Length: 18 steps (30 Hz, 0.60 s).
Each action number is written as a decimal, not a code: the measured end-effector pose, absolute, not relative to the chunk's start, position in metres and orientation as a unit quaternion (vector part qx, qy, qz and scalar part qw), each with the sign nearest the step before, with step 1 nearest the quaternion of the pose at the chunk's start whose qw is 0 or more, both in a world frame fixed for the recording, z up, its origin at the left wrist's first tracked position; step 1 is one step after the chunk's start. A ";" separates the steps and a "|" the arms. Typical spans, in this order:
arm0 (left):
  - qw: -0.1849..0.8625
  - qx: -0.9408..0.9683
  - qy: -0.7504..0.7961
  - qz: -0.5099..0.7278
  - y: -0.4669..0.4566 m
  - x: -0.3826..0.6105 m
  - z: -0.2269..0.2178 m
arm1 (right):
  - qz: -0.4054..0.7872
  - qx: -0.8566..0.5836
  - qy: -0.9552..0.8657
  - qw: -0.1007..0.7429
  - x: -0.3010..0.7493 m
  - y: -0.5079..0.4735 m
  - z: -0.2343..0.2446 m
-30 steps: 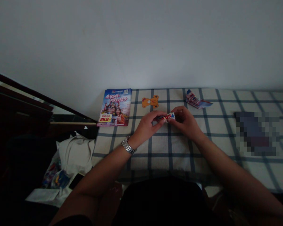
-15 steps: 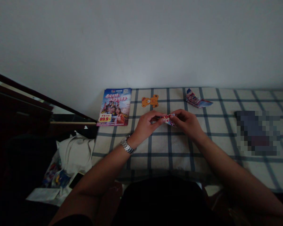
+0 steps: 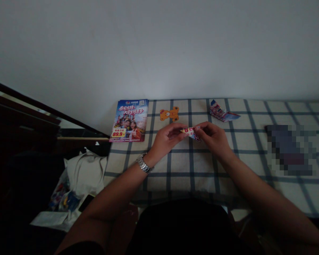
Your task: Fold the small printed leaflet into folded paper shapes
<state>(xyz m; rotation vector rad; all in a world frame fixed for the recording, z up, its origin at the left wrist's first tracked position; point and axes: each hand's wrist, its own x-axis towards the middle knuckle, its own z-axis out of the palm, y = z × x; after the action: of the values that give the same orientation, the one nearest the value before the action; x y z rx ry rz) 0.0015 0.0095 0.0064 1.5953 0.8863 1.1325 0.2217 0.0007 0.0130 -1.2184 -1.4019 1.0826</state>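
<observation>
Folded paper [image 3: 190,131] part-hidden by fingers [image 3: 178,139]; dark object [image 3: 288,148] pixelated; checked cloth [image 3: 248,140] cut off at right

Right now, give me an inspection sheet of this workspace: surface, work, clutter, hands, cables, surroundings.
Surface: checked cloth, pale with blue-grey lines.
Work: small folded paper, printed, held above the cloth.
Clutter: flyer at left, bear figure, creased printed sheet near the wall, blurred dark object at right.
Hands: left hand and right hand both pinch the folded paper.
Cables: nothing seen clearly.
Surroundings: wall behind; whitish bag lower left.
</observation>
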 end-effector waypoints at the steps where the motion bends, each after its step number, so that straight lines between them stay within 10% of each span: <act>1: 0.486 0.644 0.361 0.468 0.010 0.002 0.006 | 0.442 -0.500 -0.570 0.480 0.222 0.001 0.013; 18: 0.542 0.577 0.357 0.495 0.012 0.003 0.003 | 0.420 -0.499 -0.589 0.478 0.221 -0.001 0.009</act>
<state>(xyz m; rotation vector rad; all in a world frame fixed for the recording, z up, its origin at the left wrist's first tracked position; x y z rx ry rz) 0.0028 0.0120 0.0032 1.3711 0.8487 1.1766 0.2213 -0.0009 0.0094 -1.2177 -1.4373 1.0244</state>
